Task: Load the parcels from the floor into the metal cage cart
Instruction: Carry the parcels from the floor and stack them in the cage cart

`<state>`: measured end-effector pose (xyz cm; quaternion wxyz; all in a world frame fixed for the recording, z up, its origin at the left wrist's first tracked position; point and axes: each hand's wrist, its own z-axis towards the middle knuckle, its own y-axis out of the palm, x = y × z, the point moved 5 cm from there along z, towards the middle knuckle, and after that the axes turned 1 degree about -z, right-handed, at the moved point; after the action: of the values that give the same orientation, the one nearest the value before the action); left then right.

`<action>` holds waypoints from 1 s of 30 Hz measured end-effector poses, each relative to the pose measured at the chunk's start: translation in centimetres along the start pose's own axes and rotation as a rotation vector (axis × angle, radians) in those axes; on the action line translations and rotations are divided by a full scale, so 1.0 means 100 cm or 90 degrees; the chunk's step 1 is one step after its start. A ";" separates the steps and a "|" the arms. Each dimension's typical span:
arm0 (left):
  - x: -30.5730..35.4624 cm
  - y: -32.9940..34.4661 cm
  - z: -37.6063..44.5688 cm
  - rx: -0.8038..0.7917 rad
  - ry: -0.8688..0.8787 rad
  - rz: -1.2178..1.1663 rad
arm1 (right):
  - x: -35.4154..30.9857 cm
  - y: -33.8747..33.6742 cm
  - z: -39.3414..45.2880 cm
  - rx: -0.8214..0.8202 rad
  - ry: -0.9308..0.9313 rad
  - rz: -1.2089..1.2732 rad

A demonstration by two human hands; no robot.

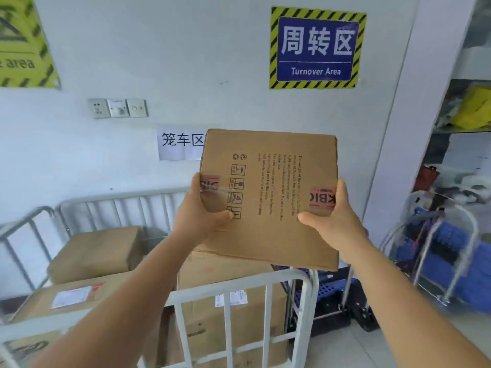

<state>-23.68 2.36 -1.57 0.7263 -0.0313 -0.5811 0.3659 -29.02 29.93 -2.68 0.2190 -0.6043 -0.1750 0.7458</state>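
Person holds one cardboard parcel (268, 192) up in both hands, above the near rail of the metal cage cart (239, 288). Printed face with text and handling symbols is toward the camera, print rotated sideways.

Left hand (198, 216) grips the parcel's left edge — thumb curled over the front face near the red tape patch, the other fingers hidden behind the box. Right hand (333, 219) grips the right edge the same way — thumb on the front face just below the other red tape patch, fingers wrapped round the back, out of sight. Both grips closed on the box; nothing else in either hand.

The parcel's lower edge sits just over a tall carton (228, 309) inside the cart; contact cannot be told. Two more cartons are in the cart to the left: a flat one with a shipping label (66, 298) and a smaller one (98, 253) behind it, blurred.

On the wall behind: a blue "Turnover Area" sign (316, 47), a paper sign (180, 144), a switch plate (118, 108). Blue folded trolleys (435, 251) stand to the right of the cart.
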 end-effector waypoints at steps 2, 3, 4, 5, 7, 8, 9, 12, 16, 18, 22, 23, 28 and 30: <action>-0.010 -0.005 0.021 0.023 -0.016 0.019 | -0.005 0.020 0.026 -0.032 -0.014 0.016; -0.015 -0.007 0.031 0.034 -0.025 0.030 | -0.007 0.030 0.039 -0.046 -0.022 0.027; -0.020 -0.009 0.042 0.044 -0.034 0.037 | -0.010 0.040 0.052 -0.061 -0.030 0.035; -0.025 -0.010 0.052 0.052 -0.043 0.042 | -0.012 0.049 0.066 -0.073 -0.036 0.040; -0.038 -0.013 0.070 0.068 -0.064 0.045 | -0.017 0.069 0.093 -0.103 -0.042 0.047; -0.046 -0.015 0.077 0.076 -0.078 0.044 | -0.019 0.080 0.104 -0.118 -0.048 0.049; -0.054 -0.018 0.083 0.085 -0.093 0.043 | -0.022 0.092 0.114 -0.132 -0.054 0.049; -0.080 -0.030 0.097 0.107 -0.128 0.041 | -0.028 0.133 0.138 -0.176 -0.062 0.052; -0.118 -0.056 0.111 0.148 -0.172 0.052 | -0.041 0.191 0.155 -0.232 -0.059 0.054; -0.141 -0.069 0.120 0.161 -0.188 0.062 | -0.049 0.220 0.162 -0.254 -0.059 0.056; -0.185 -0.093 0.141 0.168 -0.218 0.068 | -0.061 0.279 0.175 -0.277 -0.035 0.058; -0.196 -0.098 0.148 0.166 -0.220 0.068 | -0.063 0.293 0.178 -0.277 -0.030 0.059; -0.248 -0.118 0.195 0.135 -0.237 0.066 | -0.073 0.355 0.202 -0.272 -0.005 0.069; -0.264 -0.119 0.214 0.114 -0.239 0.066 | -0.073 0.375 0.210 -0.267 0.013 0.060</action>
<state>-37.80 -29.47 -10.76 0.5853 0.0727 -0.6690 0.4524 -52.61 -5.57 -11.99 0.0551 -0.6519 -0.2956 0.6962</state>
